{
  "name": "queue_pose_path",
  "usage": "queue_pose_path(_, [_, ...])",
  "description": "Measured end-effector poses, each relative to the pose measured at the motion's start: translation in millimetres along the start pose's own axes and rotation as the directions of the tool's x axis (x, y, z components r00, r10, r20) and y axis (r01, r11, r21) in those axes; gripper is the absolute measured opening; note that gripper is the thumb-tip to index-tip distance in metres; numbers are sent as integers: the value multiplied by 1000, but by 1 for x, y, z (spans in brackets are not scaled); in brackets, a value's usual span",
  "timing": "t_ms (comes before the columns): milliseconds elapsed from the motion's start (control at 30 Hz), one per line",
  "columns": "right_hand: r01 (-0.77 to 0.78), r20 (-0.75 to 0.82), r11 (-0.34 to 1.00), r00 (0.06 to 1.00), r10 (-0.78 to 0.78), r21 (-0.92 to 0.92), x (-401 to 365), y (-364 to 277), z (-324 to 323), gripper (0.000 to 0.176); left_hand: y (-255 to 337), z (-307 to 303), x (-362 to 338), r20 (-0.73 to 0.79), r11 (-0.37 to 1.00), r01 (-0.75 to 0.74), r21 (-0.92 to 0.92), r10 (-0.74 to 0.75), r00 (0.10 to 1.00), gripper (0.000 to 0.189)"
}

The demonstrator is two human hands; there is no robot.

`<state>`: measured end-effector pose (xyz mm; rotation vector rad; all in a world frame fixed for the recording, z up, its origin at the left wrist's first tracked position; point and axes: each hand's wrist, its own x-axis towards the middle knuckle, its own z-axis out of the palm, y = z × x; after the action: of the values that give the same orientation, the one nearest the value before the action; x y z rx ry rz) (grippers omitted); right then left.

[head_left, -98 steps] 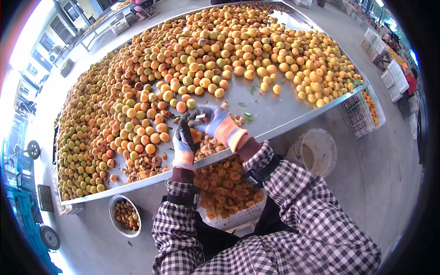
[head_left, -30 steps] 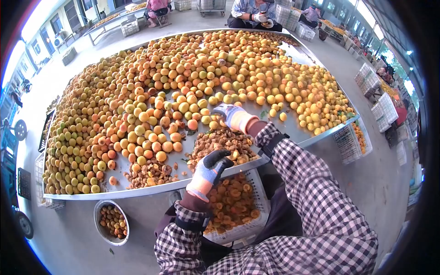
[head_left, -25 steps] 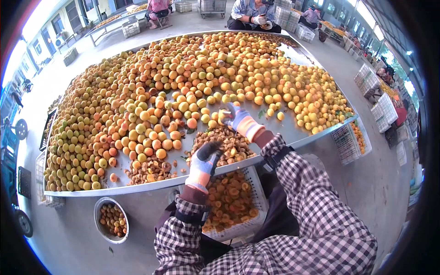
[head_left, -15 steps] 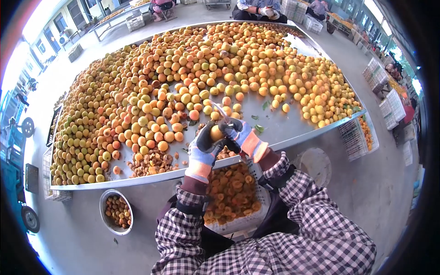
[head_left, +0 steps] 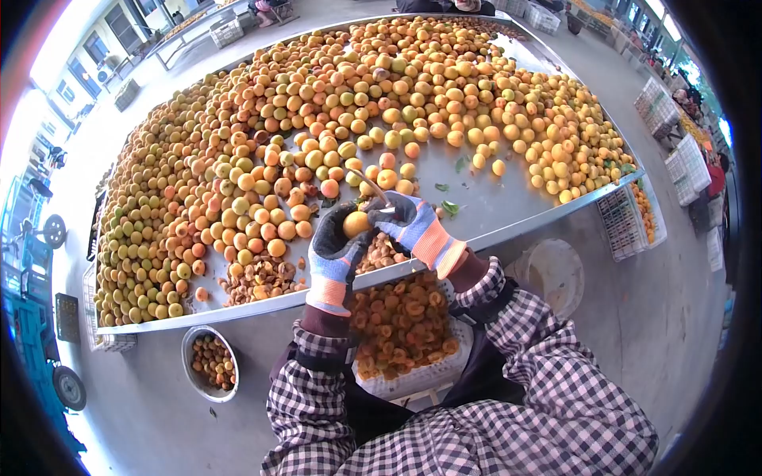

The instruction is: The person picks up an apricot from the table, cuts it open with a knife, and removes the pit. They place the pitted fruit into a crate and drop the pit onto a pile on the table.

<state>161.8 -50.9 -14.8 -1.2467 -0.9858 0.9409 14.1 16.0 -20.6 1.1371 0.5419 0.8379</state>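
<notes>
My left hand (head_left: 332,262), in a dark-palmed work glove with a blue and orange cuff, is closed round a yellow apricot (head_left: 356,224). My right hand (head_left: 421,230), gloved the same way, grips a slim knife (head_left: 368,183) whose thin end points up and to the left. Its fingers are against the apricot's right side, and I cannot make out whether the fruit is cut. Both hands are over the near edge of a metal table (head_left: 496,198) heaped with whole apricots (head_left: 317,87). Beneath them, a white crate (head_left: 413,385) holds split apricots (head_left: 401,321).
Brown pits and scraps (head_left: 266,282) lie at the table's near edge. On the floor stand a bucket of dark fruit or pits (head_left: 214,365) at left and a pale bucket (head_left: 556,274) at right. Crates (head_left: 623,222) line the right side. Another person sits beyond the table.
The view has tilted down slightly. The apricot shows more openly in my left hand, and the knife has turned, its thin end now further left of my right hand.
</notes>
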Motion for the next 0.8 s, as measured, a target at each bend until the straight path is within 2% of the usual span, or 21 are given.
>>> queue_pose_path(133, [-4,-44,998,999,7,69,0,3,0,22,9,4,-6,12,997,54,-59,-54,998,48])
queue_pose_path(200, [144,-114,974,980,-165,-175,-5,-8,0,21,11,0,-6,19,989,69,-132,-67,998,45])
queue_pose_path(233, [147,-112,974,979,-168,-172,-7,-14,-1,21,8,-4,-4,17,990,66,-129,-64,998,45])
queue_pose_path(300, [185,-85,890,967,-240,-417,-14,-22,-2,23,8,-8,0,-46,997,-77,-18,76,996,43])
queue_pose_path(367, [224,-40,885,964,-262,-409,-14,-4,-2,24,19,-6,-3,-40,996,-77,-35,75,996,46])
queue_pose_path(433, [217,18,938,975,-220,-272,-19,7,4,26,24,-1,-4,-44,969,-56,-239,46,998,52])
queue_pose_path(467, [186,55,938,983,-178,-291,-20,12,6,25,24,-2,-4,-21,943,1,-332,-8,1000,55])
queue_pose_path(500, [185,52,938,983,-177,-292,-21,7,8,25,22,-3,-4,-18,943,3,-332,-10,1000,55])
queue_pose_path(567, [173,101,873,985,-142,-456,-26,-7,12,26,17,-5,-3,109,897,24,-442,28,994,51])
queue_pose_path(633, [176,88,887,984,-152,-426,-27,-4,13,28,20,0,-5,107,903,43,-427,3,994,49])
queue_pose_path(700, [254,121,823,967,-224,-507,-27,-3,13,30,23,4,-7,103,909,62,-411,-22,994,47])
queue_pose_path(800, [233,151,848,972,-182,-476,-27,-2,11,34,22,6,-8,130,911,78,-405,-27,991,43])
